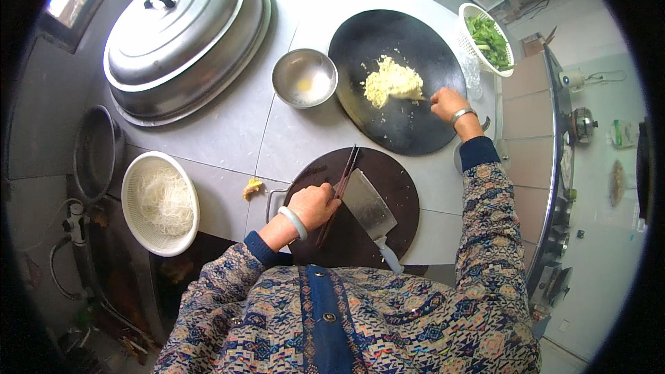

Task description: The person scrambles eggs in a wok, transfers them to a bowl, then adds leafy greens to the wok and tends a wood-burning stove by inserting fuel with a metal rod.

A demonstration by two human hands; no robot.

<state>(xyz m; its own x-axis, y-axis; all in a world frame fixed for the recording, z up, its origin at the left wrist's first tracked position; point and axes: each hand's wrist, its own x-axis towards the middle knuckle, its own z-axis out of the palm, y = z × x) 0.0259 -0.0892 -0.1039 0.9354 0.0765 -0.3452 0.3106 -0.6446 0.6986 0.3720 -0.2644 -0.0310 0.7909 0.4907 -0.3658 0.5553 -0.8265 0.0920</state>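
My right hand [449,104] is at the right side of a large black wok [358,36]. It grips the thin handle of a utensil whose head lies at the scrambled egg [390,77] heaped in the wok; the head is mostly hidden. On a dark round cutting board [402,182] in front of me, my left hand [313,205] holds a pair of dark wooden chopsticks [346,172], tips pointing away. Beside them a cleaver [370,206] lies flat, its pale handle [388,255] over the board's near edge.
A metal bowl [286,80] with yellowish residue stands left of the wok. Farther left are a large lidded metal pan [202,15] and a white colander [130,208] of thin white noodles [165,202]. Leafy greens [487,39] fill another colander [462,13] at far right. Ginger [252,188] lies near the board.
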